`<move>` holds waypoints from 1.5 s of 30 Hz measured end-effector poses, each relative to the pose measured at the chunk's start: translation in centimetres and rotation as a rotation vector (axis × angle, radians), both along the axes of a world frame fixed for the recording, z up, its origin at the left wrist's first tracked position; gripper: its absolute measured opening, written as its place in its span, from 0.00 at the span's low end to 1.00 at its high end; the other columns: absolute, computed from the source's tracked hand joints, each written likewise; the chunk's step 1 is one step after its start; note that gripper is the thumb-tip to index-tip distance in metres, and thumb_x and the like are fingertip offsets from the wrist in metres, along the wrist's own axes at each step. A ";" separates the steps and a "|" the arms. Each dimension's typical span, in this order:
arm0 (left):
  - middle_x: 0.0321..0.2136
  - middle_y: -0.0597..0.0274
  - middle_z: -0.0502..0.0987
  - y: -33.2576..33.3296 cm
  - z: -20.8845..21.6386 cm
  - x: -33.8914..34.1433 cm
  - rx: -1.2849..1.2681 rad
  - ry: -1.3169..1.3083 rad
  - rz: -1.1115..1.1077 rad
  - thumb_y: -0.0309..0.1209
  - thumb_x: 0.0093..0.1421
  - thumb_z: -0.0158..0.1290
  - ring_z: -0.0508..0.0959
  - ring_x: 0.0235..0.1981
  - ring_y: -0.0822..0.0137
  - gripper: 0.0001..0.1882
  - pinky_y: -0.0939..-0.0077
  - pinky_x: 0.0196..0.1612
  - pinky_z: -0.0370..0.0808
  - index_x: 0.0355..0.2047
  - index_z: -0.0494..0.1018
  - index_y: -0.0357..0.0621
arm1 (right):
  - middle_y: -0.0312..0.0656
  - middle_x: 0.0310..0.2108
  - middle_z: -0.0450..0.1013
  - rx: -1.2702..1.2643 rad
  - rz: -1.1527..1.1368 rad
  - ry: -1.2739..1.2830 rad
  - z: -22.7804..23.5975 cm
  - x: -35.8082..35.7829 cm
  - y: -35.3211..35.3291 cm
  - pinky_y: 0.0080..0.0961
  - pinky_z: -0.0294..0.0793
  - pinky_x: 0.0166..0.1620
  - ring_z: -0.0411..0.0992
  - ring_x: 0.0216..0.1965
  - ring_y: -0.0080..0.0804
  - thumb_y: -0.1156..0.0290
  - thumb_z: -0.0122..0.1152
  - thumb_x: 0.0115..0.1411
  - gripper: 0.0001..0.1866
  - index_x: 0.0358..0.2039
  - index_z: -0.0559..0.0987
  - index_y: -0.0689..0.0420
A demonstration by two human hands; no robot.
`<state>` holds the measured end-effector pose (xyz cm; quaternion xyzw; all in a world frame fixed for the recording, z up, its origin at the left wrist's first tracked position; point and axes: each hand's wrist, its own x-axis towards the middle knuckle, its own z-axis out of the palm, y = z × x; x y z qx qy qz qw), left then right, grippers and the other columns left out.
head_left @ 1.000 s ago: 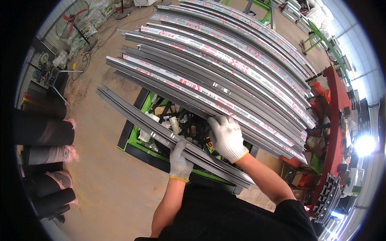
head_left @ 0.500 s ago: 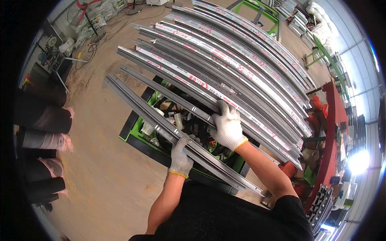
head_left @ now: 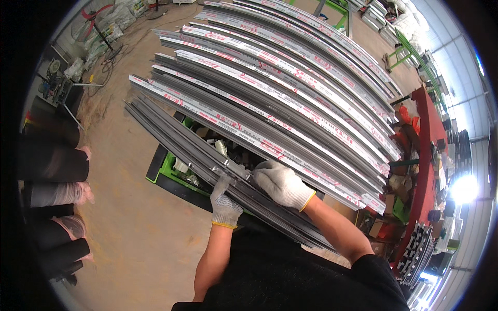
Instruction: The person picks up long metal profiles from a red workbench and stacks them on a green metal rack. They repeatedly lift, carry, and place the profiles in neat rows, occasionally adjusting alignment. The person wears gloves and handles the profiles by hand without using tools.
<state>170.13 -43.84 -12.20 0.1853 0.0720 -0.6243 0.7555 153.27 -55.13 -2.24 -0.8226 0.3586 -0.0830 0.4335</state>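
Several long grey metal profiles (head_left: 176,141) lie side by side in a bundle, slanting across in front of me. My left hand (head_left: 226,207), in a grey-white knit glove with a yellow cuff, grips the bundle from its near side, thumb on top. On the far side, my gloved right hand (head_left: 284,185) curls its fingers over the same profiles; its fingertips are partly hidden. Just beyond lies a row of more profiles with white and red printed film (head_left: 270,116), spread roughly parallel. The closest film-covered profile (head_left: 228,124) passes just behind my right hand.
Under the profiles stands a green and black frame (head_left: 171,168) with assorted small parts inside. A red rack (head_left: 426,155) holding clutter is at the right. Dark wrapped rolls (head_left: 57,166) line the left side, and a fan (head_left: 93,23) stands at the far left.
My right hand has moved left and nearer, bringing a separate grey profile against the near bundle. A film-covered profile now lies closer to the bundle. The whole view has shifted slightly.
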 end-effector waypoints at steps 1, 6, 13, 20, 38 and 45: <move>0.57 0.45 0.82 0.2 0.1 0.2 0.041 -0.028 0.009 0.36 0.73 0.58 0.81 0.60 0.48 0.25 0.50 0.65 0.79 0.63 0.74 0.31 | 0.60 0.55 0.81 0.035 -0.012 -0.042 0.1 -0.1 0.0 0.48 0.81 0.58 0.80 0.54 0.62 0.61 0.55 0.78 0.19 0.51 0.87 0.61; 0.56 0.48 0.82 0.8 0.0 0.4 -0.060 -0.085 0.027 0.34 0.71 0.61 0.82 0.57 0.52 0.29 0.56 0.64 0.80 0.67 0.72 0.30 | 0.51 0.55 0.78 -0.479 -0.188 0.113 -1.9 0.7 0.2 0.47 0.81 0.59 0.78 0.55 0.53 0.66 0.71 0.63 0.23 0.59 0.83 0.58; 0.58 0.45 0.81 0.8 -0.2 0.1 0.161 -0.090 0.035 0.36 0.75 0.55 0.82 0.59 0.50 0.27 0.52 0.64 0.80 0.69 0.71 0.34 | 0.45 0.49 0.76 -1.029 -0.146 0.420 -6.4 3.9 -2.9 0.43 0.80 0.49 0.77 0.48 0.42 0.69 0.58 0.65 0.22 0.59 0.81 0.59; 0.59 0.42 0.81 1.7 1.5 0.0 0.113 -0.081 0.031 0.34 0.72 0.58 0.81 0.60 0.43 0.28 0.45 0.65 0.79 0.68 0.71 0.33 | 0.51 0.51 0.78 -0.713 -0.040 0.380 -2.5 2.8 -2.9 0.44 0.83 0.52 0.79 0.51 0.48 0.66 0.68 0.61 0.26 0.58 0.81 0.62; 0.59 0.47 0.79 2.7 2.4 0.9 0.100 -0.082 0.048 0.34 0.73 0.57 0.79 0.62 0.46 0.26 0.47 0.66 0.79 0.67 0.71 0.36 | 0.61 0.59 0.78 -0.130 0.143 0.260 -1.0 1.4 -3.1 0.44 0.82 0.60 0.81 0.55 0.58 0.72 0.61 0.62 0.42 0.78 0.66 0.56; 0.58 0.52 0.80 1.5 1.6 0.7 0.280 -0.100 0.045 0.36 0.73 0.57 0.80 0.59 0.53 0.25 0.53 0.66 0.77 0.66 0.73 0.39 | 0.55 0.57 0.83 0.429 0.045 0.149 -1.7 -0.1 -3.4 0.30 0.76 0.64 0.81 0.56 0.41 0.67 0.59 0.66 0.33 0.72 0.76 0.59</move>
